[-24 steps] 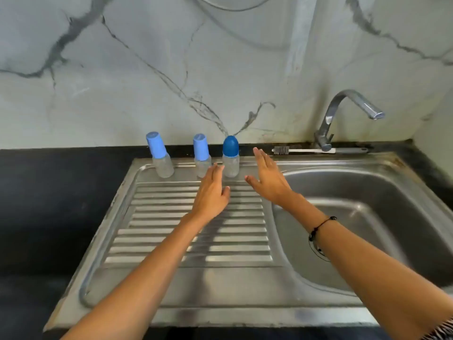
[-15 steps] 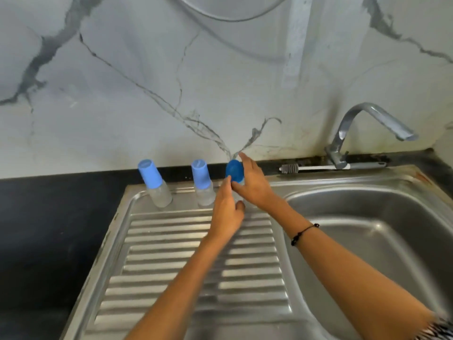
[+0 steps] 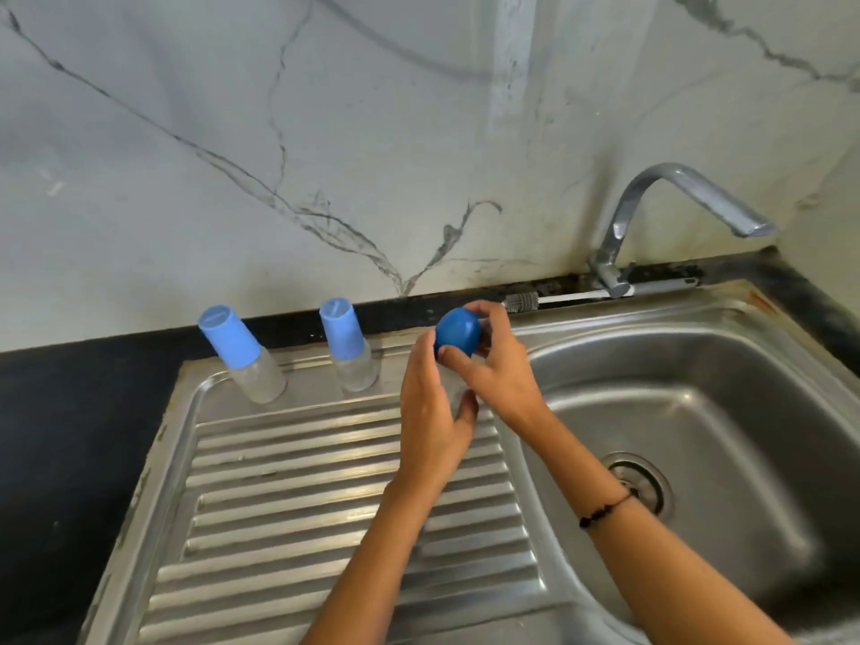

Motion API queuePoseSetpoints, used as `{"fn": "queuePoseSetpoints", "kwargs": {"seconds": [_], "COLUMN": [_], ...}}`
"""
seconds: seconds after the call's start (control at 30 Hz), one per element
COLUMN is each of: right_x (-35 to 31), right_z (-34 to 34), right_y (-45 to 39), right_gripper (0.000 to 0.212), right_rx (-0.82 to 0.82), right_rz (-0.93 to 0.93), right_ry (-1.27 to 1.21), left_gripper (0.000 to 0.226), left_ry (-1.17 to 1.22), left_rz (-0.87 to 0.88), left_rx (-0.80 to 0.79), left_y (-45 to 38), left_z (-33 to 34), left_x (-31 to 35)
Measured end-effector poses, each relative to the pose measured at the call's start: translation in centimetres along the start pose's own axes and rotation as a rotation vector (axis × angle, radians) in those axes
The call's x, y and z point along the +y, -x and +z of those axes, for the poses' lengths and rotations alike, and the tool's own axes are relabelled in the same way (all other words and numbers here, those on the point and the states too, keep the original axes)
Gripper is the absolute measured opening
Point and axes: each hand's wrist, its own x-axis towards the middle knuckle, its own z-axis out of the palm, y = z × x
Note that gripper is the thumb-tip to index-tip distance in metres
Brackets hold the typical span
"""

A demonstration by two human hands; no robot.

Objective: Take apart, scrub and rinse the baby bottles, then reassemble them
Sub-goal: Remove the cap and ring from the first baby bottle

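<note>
Three small clear baby bottles are by the back of the steel drainboard. Two stand upright with light blue caps: one at the left, one in the middle. The third bottle, with a rounded dark blue cap, is between my hands at the drainboard's right end. My left hand grips its clear body from below and mostly hides it. My right hand curls its fingers and thumb round the dark blue cap.
A steel sink basin with a drain lies to the right. A curved tap rises at the back. A bottle brush lies along the rear ledge. Black countertop borders the left; marble wall behind.
Both hands reached forward from over the drainboard to the dark-capped bottle. They took hold of it, the left round the body and the right round the cap. The camera moved closer.
</note>
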Motion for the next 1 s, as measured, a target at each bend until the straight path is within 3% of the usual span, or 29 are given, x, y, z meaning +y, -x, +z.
{"fn": "queuePoseSetpoints", "kwargs": {"seconds": [0.1,0.2,0.33,0.47,0.67,0.8,0.93,1.0], "right_x": [-1.4,-2.2,-2.4,-2.0,0.0,2.3,5.2,6.4], "right_z": [-1.0,-1.6,-3.8,-7.0,-11.9,-16.6,-22.0,-24.0], "right_y": [4.2,7.7,10.4,11.2,11.7,11.8,11.4,10.9], "right_gripper": [0.045,0.041,0.036,0.034,0.029,0.03,0.051,0.05], "right_rx": [0.057,0.102,0.163,0.161,0.023,-0.05,-0.123,-0.113], "right_rz": [-0.004,0.003,0.034,0.032,0.034,0.014,0.073,0.218], "right_ry": [-0.091,-0.144,-0.143,-0.158,-0.433,-0.591,-0.811,-0.861], "left_gripper": [0.083,0.064,0.048,0.053,0.051,0.054,0.053,0.065], "left_ry": [-0.157,-0.243,-0.291,-0.214,0.179,0.566,0.704,0.421], "left_rz": [0.15,0.177,0.212,0.035,-0.19,-0.345,-0.399,-0.41], "left_rx": [0.089,0.161,0.081,-0.152,-0.427,-0.654,-0.665,-0.519], "left_y": [1.8,3.6,4.8,4.7,4.0,4.0,4.4,4.5], "left_z": [-0.1,-0.5,-0.7,-0.5,1.3,4.5,9.7,13.1], "left_x": [0.8,2.0,4.5,8.0,10.8,13.3,16.0,17.4]}}
